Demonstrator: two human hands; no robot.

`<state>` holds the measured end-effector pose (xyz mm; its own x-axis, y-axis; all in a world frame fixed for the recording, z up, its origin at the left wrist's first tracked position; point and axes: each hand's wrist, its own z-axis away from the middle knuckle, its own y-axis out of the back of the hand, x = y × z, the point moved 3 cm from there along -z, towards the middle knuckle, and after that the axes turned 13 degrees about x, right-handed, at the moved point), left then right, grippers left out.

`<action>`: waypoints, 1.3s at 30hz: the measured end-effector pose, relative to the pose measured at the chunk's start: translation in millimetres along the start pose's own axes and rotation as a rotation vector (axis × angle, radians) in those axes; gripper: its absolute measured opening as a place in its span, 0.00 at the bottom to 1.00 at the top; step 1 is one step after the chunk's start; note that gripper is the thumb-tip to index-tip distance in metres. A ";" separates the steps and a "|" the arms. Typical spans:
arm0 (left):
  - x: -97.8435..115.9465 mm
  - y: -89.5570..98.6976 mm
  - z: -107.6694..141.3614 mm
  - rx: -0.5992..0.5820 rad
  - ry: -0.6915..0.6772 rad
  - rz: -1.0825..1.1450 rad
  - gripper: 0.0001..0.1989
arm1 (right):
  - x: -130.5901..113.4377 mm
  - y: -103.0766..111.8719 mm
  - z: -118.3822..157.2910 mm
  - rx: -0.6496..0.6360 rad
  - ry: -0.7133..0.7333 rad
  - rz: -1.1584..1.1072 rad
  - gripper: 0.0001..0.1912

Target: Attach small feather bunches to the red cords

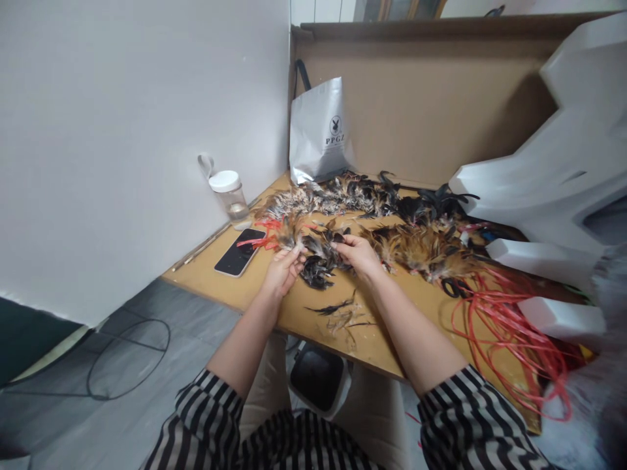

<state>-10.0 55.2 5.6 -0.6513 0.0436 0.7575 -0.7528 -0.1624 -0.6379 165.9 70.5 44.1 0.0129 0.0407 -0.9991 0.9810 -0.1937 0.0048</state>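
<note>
My left hand (pixel 285 269) pinches the base of a brown feather bunch (pixel 290 234), with red strips beside it. To its right, my right hand (pixel 356 253) has its fingers closed on a dark feather at the edge of a black feather pile (pixel 318 261). Loose thin feathers (pixel 345 316) lie on the wooden table (pixel 304 307) nearer to me. Behind my hands runs a long row of mottled feathers (pixel 328 197), and golden-brown feathers (pixel 426 251) lie to the right.
A phone (pixel 240 252) and a lidded clear jar (pixel 231 194) are at the left. A silver bag (pixel 318 134) stands at the back. Red strings (pixel 509 333) hang over the right edge near white foam pieces (pixel 561 316). A bin (pixel 317 377) sits below.
</note>
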 end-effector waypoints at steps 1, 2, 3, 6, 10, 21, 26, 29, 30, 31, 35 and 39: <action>-1.0 -1.6 1.4 -0.040 0.027 -0.019 0.09 | -1.0 -1.9 1.7 -0.025 -0.015 -0.035 0.14; -2.1 -2.9 2.8 -0.075 0.049 -0.040 0.09 | -1.8 -4.0 3.5 -0.048 -0.031 -0.063 0.15; -3.0 -4.0 3.9 -0.102 0.067 -0.060 0.09 | -2.3 -6.0 5.4 -0.065 -0.042 -0.081 0.15; -4.8 -5.7 6.2 -0.147 0.094 -0.098 0.09 | -2.4 -11.2 10.1 -0.084 -0.050 -0.084 0.14; -6.0 -6.7 7.4 -0.174 0.111 -0.109 0.10 | 2.3 -17.9 12.3 -0.069 -0.023 -0.068 0.13; -8.9 -4.7 4.7 -0.148 0.178 -0.057 0.05 | 8.8 -26.1 16.0 -0.169 -0.082 -0.107 0.13; -9.0 -3.9 5.4 -0.196 0.277 0.030 0.05 | 3.4 -19.0 13.4 -0.255 -0.137 -0.216 0.18; -9.9 -3.7 6.2 -0.258 0.313 0.049 0.06 | 3.6 -20.2 14.5 -0.326 -0.163 -0.227 0.16; -10.0 -3.4 6.3 -0.268 0.314 0.053 0.07 | 3.9 -21.4 15.4 -0.350 -0.165 -0.231 0.15; -10.0 -3.1 6.3 -0.271 0.314 0.055 0.07 | 4.2 -22.9 16.5 -0.371 -0.164 -0.236 0.15; -10.1 -2.9 6.5 -0.263 0.314 0.029 0.06 | 5.0 -27.2 19.3 -0.412 -0.142 -0.253 0.12; -8.4 -3.9 5.1 -0.168 0.212 -0.071 0.06 | 4.5 -25.1 17.1 -0.321 -0.115 -0.266 0.13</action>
<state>-1.1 50.4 2.5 -0.5888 0.2571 0.7663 -0.7907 0.0134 -0.6121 138.0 58.8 38.7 -0.2523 -0.0652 -0.9654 0.9579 0.1241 -0.2588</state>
